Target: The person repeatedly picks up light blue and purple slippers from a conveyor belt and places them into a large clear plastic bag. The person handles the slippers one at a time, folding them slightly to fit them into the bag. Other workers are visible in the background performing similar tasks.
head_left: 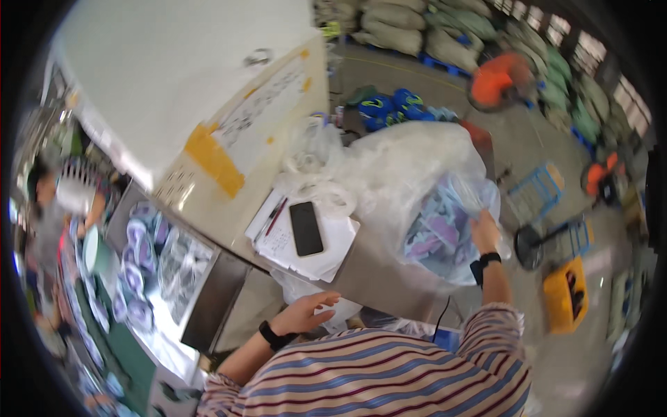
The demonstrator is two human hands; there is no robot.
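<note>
A clear plastic bag (490,201) stands on the right end of the table, its mouth spread. Inside lie several light blue and lilac flat pieces (438,229), whose exact kind I cannot make out. My right hand (484,233) is closed on the bag's right side near the rim; its fingertips are partly hidden. My left hand (306,314) hovers by the table's near edge, fingers stretched out and holding nothing. Beyond it, a black phone (306,228) rests on white papers (335,258), beside a red pen (276,216).
Large, crumpled translucent plastic (417,156) covers the table's far part. A white cabinet (194,76) rises at the left. Purple, shoe-like pieces (135,278) lie on a lit bench, with another person (52,201) beyond. An orange fan (497,82), a yellow crate (564,295) and stacked sacks (392,24) stand around.
</note>
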